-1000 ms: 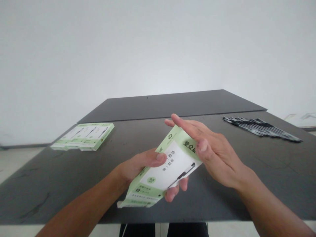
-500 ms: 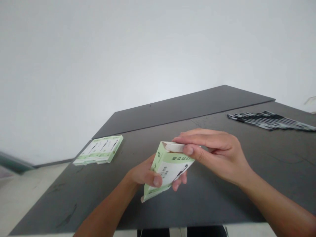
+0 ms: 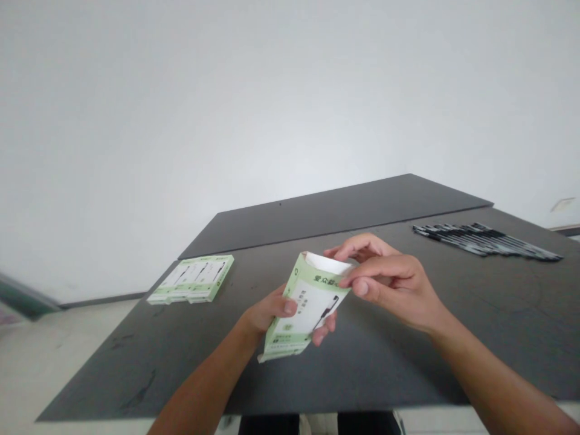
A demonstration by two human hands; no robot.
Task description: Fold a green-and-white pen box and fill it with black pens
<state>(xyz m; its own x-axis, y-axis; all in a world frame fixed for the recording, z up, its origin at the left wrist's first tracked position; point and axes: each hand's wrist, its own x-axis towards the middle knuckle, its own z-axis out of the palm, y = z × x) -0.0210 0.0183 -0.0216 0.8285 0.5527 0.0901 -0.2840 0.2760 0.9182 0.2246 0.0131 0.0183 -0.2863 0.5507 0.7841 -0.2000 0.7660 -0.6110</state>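
Observation:
A small green and white pen box [image 3: 312, 302], printed with a black pen and Chinese characters, is tilted in front of me above the table. My left hand [image 3: 272, 311] is closed around its lower half, thumb on the printed face and fingertips showing at the far side. At the box's upper end, the white inner surface of the mouth [image 3: 327, 264] shows. My right hand [image 3: 389, 278] is at that end, its bent fingers against the rim's right corner and the flap. Part of the flap is hidden by those fingers.
Several matching pen boxes [image 3: 193, 279] lie side by side at the left of the dark table [image 3: 362, 368]. On the right lies a row of black and clear pens [image 3: 484, 240]. A raised dark panel [image 3: 335, 208] runs along the back, before a white wall.
The box has turned so its printed face shows more. My right fingers have shifted off the top flap toward the right corner, exposing the white inside. The view has tilted up slightly.

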